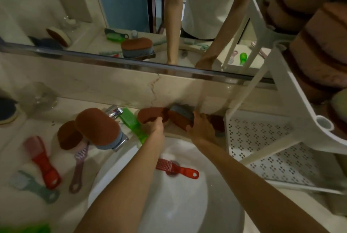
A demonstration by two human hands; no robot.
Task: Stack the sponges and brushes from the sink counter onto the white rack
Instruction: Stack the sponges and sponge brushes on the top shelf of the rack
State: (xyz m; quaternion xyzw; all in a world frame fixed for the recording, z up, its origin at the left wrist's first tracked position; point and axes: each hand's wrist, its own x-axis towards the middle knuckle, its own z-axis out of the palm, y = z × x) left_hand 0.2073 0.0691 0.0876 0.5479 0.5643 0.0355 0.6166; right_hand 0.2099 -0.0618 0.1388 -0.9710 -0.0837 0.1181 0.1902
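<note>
Both hands out at the back of the counter [16, 157], just behind the sink [169, 204]. Gripping a round brown sponge [150, 115] with the left hand [155, 126], fingers [158, 120] curled tight on its near edge. Gripping a blue-backed sponge [181, 117] with the right hand [201, 126], wrapped round its near right end. Tipped up on one side, that second one, with the brown face toward the sink and the long way slanting from the wall down to the palm. Close together, maybe touching — hard to tell.

Next job, most likely: over to the white rack [262, 139]. Stands off to the right of both hands, just beside the right hand and farther from the left. So best to go first with the right, swinging sideways and turning the sponge flat. Up on the top shelf, a pile of brown sponges [315, 49] already.

Plenty left to pick up — a sponge on the tap [97, 125], a green brush [133, 124] near the left hand, a red brush [176, 169] down in the sink, more brushes [43, 161] far left on the counter.
</note>
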